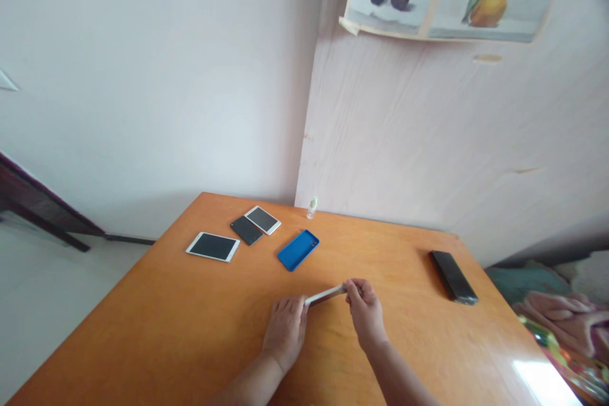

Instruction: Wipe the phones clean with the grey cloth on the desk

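Note:
Both my hands hold a thin white-edged phone between them, low over the table and tilted so that mostly its edge shows. My left hand is closed on its left end, the fingers together. At the other end, my right hand pinches the phone's corner between thumb and curled fingers. Just beyond lies a blue phone case, its hollow side up.
On the wooden table a white tablet-like device, a black phone and a white phone lie at the back left. A small clear bottle stands near the wall. A black oblong case lies right.

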A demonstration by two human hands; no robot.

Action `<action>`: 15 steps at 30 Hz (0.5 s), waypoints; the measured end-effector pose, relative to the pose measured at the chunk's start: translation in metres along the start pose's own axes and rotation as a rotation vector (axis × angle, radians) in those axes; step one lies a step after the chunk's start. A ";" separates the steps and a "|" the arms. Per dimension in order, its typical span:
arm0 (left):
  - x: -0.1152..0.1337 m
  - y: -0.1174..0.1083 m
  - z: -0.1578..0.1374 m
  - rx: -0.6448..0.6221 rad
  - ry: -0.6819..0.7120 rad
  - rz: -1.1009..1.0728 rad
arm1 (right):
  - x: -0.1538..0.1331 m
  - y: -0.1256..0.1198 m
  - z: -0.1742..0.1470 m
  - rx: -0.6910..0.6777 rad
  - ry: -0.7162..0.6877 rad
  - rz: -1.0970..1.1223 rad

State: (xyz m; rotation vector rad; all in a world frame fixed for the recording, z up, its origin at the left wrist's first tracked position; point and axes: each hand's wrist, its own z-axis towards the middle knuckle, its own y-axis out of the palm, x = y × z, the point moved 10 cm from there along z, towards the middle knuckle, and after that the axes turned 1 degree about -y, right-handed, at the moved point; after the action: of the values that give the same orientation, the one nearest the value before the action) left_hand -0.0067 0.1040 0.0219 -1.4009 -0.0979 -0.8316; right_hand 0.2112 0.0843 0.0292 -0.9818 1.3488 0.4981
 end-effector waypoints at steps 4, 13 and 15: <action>0.001 0.000 0.000 -0.009 0.013 0.002 | -0.013 0.017 -0.004 -0.017 -0.079 -0.161; 0.001 0.001 -0.001 -0.034 0.017 -0.009 | -0.024 0.036 -0.012 -0.134 -0.138 -0.533; 0.001 0.001 0.000 -0.032 0.013 0.000 | -0.022 0.010 0.006 -0.045 -0.100 -0.569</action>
State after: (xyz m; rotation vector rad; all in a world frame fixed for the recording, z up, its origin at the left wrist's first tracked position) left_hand -0.0055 0.1030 0.0217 -1.4249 -0.0746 -0.8454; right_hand 0.2018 0.0993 0.0466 -1.2992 0.9137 0.1407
